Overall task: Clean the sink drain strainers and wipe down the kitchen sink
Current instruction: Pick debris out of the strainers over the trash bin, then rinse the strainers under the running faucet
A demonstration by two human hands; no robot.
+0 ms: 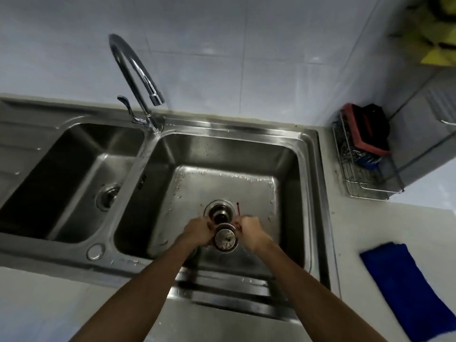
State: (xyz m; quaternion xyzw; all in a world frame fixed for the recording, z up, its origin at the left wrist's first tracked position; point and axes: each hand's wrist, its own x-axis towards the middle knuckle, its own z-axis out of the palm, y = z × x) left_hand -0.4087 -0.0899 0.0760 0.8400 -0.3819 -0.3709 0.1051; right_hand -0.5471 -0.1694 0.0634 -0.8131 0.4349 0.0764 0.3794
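A round metal drain strainer point(225, 239) is lifted out of the right sink basin point(288, 159), just in front of the open drain hole point(220, 211). My left hand point(198, 232) grips its left side and my right hand point(250, 230) closes on its right side. Thin red strands point(238, 209) lie by the drain and at my right fingers. In the left basin point(74, 154), a second strainer point(107, 196) sits in its drain. The faucet point(138, 77) arches over the divider, with no water running.
A blue cloth point(409, 287) lies on the white counter at the right. A wire rack point(365, 166) holding a red and black scrub pad stands at the back right corner. White tiled wall behind the sink.
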